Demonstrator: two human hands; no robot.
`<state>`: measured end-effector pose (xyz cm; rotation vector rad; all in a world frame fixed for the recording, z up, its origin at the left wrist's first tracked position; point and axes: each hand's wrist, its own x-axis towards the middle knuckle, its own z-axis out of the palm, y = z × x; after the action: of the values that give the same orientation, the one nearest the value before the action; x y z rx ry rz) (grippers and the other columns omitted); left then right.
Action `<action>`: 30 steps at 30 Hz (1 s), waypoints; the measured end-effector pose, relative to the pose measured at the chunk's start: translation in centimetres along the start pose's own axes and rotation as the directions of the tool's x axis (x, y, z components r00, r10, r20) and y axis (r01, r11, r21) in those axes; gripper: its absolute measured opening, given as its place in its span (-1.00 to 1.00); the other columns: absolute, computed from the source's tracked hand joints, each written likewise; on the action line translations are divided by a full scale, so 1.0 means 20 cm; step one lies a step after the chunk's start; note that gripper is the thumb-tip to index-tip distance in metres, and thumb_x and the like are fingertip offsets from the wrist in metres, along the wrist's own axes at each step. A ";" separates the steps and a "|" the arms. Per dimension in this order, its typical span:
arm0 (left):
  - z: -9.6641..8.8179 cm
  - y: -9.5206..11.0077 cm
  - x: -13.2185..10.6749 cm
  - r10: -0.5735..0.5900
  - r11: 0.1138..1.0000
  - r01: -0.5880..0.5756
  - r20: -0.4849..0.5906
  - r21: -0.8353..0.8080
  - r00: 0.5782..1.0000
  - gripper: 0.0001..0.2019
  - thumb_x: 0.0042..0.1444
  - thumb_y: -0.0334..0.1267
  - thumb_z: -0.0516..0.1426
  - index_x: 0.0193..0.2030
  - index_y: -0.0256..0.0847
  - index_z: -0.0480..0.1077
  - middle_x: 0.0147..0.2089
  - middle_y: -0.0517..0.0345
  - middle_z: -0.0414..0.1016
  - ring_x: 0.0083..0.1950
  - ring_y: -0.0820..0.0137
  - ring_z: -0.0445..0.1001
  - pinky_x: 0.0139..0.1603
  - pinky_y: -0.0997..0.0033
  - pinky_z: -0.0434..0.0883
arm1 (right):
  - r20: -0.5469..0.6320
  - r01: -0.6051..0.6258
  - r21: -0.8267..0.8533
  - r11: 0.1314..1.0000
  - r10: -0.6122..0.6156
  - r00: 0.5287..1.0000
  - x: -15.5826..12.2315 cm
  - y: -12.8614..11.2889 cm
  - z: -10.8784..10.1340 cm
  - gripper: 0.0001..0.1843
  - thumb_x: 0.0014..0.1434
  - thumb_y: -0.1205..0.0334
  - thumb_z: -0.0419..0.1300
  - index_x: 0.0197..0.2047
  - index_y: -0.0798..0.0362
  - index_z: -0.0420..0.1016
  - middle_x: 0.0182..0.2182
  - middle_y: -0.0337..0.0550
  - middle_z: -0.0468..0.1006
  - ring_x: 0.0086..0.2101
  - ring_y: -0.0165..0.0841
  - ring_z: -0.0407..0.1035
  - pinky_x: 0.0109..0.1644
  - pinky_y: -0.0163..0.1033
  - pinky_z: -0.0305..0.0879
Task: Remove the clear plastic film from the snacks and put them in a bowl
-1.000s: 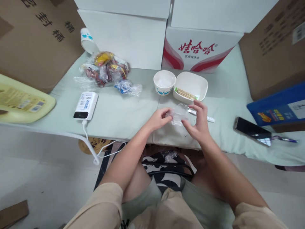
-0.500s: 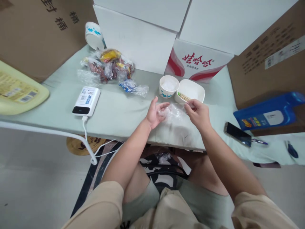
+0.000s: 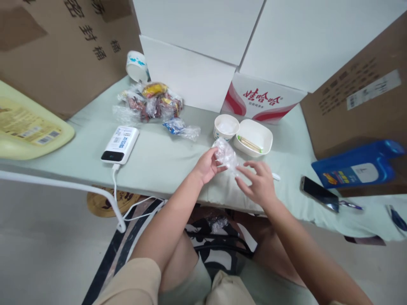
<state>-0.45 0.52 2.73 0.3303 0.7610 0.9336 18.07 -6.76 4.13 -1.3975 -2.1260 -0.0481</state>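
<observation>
A crumpled clear plastic bag (image 3: 225, 153) is in my left hand (image 3: 206, 167), its fingers closed on the lower left side. Whether something is inside the bag I cannot tell. My right hand (image 3: 257, 182) is open beside the bag's narrow tail, fingers apart, fingertips close to it; contact is unclear. Just beyond the bag stands a paper cup (image 3: 226, 126) with white content. To its right sits a white bowl (image 3: 267, 137) containing several thin wooden sticks with green ends (image 3: 249, 145). A small white object (image 3: 276, 176) pokes out behind my right hand.
Plastic-wrapped packages (image 3: 152, 101) and a blue wrapper (image 3: 178, 127) lie back left, near a tipped paper cup (image 3: 136, 65). A power bank (image 3: 121, 145) with a cable, a yellow bottle (image 3: 32, 123), a phone (image 3: 319, 194) and a blue bottle (image 3: 359, 165) flank the work area. Cartons (image 3: 265, 97) line the back.
The spread-out plastic has become a compact bundle in my left hand. My right hand has let go of the plastic's edge and opened its fingers. The camera view has shifted slightly.
</observation>
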 end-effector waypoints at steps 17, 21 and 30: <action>-0.05 0.00 0.04 0.047 0.971 -0.081 0.153 0.224 0.987 -0.57 -0.04 0.06 0.35 -0.21 -0.27 0.51 -0.34 0.12 0.56 -0.35 0.40 0.50 -0.31 0.43 0.41 | 0.484 -0.663 0.667 0.340 0.478 0.733 0.26 0.04 0.20 -0.56 -0.09 -0.11 0.41 -0.44 0.01 0.33 -0.60 -0.37 0.36 -0.58 -0.49 0.23 -0.50 -0.32 0.22; -0.06 0.00 0.04 0.107 0.900 -0.165 0.164 0.403 0.981 -0.56 -0.20 -0.16 0.43 -0.17 -0.29 0.50 -0.26 0.14 0.55 -0.28 0.44 0.48 -0.22 0.45 0.36 | 0.392 -0.610 0.716 0.339 0.529 0.753 0.25 0.05 0.22 -0.54 -0.08 -0.15 0.40 -0.44 -0.01 0.32 -0.56 -0.37 0.36 -0.53 -0.48 0.25 -0.46 -0.34 0.27; -0.06 0.04 0.03 0.165 0.791 -0.262 0.219 0.553 0.962 -0.70 -0.05 -0.11 0.29 -0.22 -0.23 0.42 -0.49 0.32 0.36 -0.49 0.55 0.30 -0.44 0.52 0.26 | 0.545 -0.673 0.724 0.153 0.472 0.693 0.23 0.08 0.22 -0.54 -0.12 -0.09 0.42 -0.25 0.01 0.47 -0.63 -0.41 0.38 -0.61 -0.47 0.24 -0.50 -0.32 0.24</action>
<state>-1.58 1.34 2.01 1.0410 0.8609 0.8559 16.20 -0.78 2.28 -1.3606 -1.0966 1.4218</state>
